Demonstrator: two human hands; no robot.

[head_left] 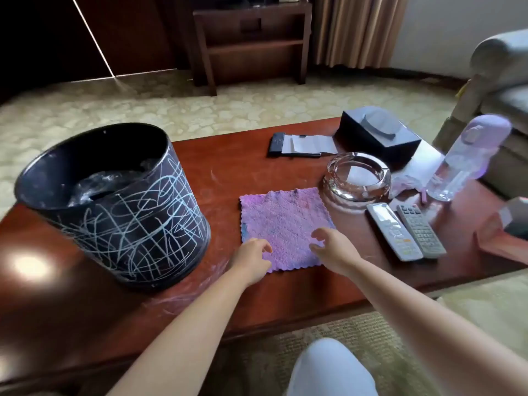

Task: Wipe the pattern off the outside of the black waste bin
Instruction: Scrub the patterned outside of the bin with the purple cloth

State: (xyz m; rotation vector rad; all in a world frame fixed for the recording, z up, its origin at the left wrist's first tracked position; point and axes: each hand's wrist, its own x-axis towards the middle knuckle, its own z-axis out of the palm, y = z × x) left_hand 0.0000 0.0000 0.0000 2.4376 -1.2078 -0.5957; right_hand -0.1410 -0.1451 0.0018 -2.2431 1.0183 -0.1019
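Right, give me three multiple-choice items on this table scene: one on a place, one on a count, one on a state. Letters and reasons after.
1. Where does the purple cloth lie?
A. inside the bin
B. flat on the table, between the black waste bin and the glass ashtray
C. on the armchair

2. How many remote controls lie on the table?
A. one
B. two
C. four

3. What state is the bin's outside in?
A. wiped clean
B. covered in white scribbles
C. wrapped in paper

Answers: 1 B, the cloth is spread flat with the bin to one side and the ashtray to the other. 2 B, two remotes lie side by side near the ashtray. 3 B, white scribbled lines cross the bin's wall, while the left hand and right hand are at the cloth's near edge.
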